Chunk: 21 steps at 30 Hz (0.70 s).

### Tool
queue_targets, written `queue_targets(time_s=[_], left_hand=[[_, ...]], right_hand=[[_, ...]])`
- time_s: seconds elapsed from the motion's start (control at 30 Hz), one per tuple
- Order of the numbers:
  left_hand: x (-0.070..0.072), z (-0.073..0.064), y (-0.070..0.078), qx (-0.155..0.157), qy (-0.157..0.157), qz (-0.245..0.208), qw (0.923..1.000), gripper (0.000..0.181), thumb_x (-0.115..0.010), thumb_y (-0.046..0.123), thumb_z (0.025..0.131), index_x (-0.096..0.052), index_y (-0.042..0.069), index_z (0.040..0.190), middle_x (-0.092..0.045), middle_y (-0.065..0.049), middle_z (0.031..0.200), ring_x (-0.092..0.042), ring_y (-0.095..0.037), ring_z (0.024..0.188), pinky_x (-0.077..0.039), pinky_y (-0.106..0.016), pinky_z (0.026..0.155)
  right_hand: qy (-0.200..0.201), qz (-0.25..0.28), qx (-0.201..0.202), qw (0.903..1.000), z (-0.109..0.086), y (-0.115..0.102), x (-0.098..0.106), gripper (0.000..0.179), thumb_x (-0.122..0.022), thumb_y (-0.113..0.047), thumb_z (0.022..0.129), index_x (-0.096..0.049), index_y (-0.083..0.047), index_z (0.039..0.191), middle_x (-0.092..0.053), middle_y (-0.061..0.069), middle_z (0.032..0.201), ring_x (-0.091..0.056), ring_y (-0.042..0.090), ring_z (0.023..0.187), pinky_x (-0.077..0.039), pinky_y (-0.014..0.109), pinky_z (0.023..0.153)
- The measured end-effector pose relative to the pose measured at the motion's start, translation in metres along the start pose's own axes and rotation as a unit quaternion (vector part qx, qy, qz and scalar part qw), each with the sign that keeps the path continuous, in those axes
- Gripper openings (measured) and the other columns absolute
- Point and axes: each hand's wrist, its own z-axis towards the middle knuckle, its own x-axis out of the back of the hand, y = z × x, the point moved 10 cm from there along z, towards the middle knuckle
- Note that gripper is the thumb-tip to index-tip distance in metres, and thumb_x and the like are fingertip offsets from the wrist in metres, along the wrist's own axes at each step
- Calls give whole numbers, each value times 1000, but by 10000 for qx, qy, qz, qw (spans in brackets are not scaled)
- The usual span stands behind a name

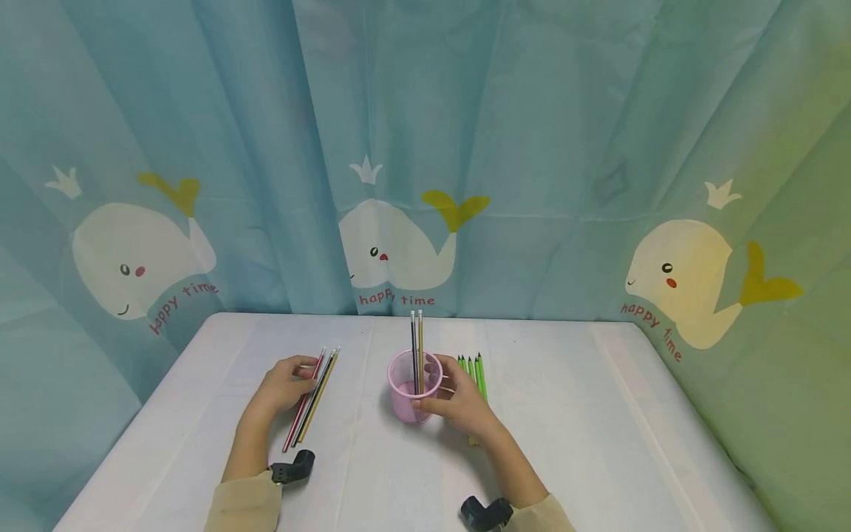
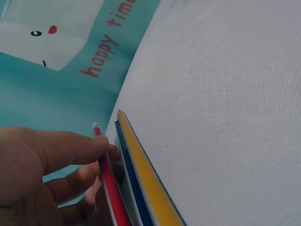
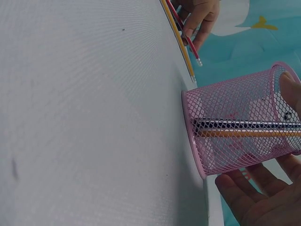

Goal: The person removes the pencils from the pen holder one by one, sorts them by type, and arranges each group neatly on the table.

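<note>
My left hand (image 1: 282, 386) pinches a red pencil (image 2: 112, 190) between thumb and fingers, its white eraser end raised a little in the left wrist view. Beside it on the table lie a dark blue pencil (image 2: 133, 186) and a yellow pencil (image 2: 146, 172). At the middle, my right hand (image 1: 467, 405) holds a pink mesh pencil cup (image 1: 405, 408), thumb at the rim and fingers round the far side. Inside the cup stand a dark pencil (image 1: 414, 341) and a yellow pencil (image 1: 421, 343), eraser ends up.
Several green pencils (image 1: 482, 378) lie right of the cup, partly hidden behind my right hand. A white cloth covers the table (image 1: 585, 443). A blue-green curtain (image 1: 545, 148) with whale prints hangs at the table's back edge.
</note>
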Motion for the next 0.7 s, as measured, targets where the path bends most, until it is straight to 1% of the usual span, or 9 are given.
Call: queue_targets(time_s=[0.23, 0.4, 0.53, 0.7], left_hand=[[-1, 2, -1, 55, -1, -66, 10000, 44, -66, 6, 91, -56, -4, 133, -65, -21, 112, -63, -30, 96, -56, -44, 83], [-1, 1, 0, 51, -7, -149, 9999, 43, -66, 5, 91, -56, -4, 132, -66, -19, 109, -63, -26, 94, -58, -40, 80], [0, 0, 2, 8, 1, -129, 9999, 43, -66, 6, 91, -56, -4, 132, -66, -19, 109, -63, -27, 94, -57, -40, 79], [2, -2, 13, -167, 8, -105, 9998, 43, -64, 7, 92, -55, -2, 134, -67, -19, 112, -64, -28, 96, -57, -39, 76]], right_hand=[[46, -9, 17, 10000, 0, 1, 1, 79, -86, -8, 73, -47, -9, 142, -58, 13, 135, -57, 35, 123, -50, 48, 104], [-2, 34, 2, 10000, 0, 0, 1, 78, -86, -8, 73, -48, -11, 141, -58, 12, 135, -57, 32, 123, -50, 45, 105], [-37, -17, -2, 10000, 1, 0, 0, 77, -87, -11, 73, -49, -13, 140, -58, 11, 136, -57, 32, 124, -50, 44, 105], [-63, -109, 8, 9999, 1, 1, 0, 77, -87, -12, 74, -49, -13, 141, -58, 11, 135, -57, 32, 124, -50, 45, 105]])
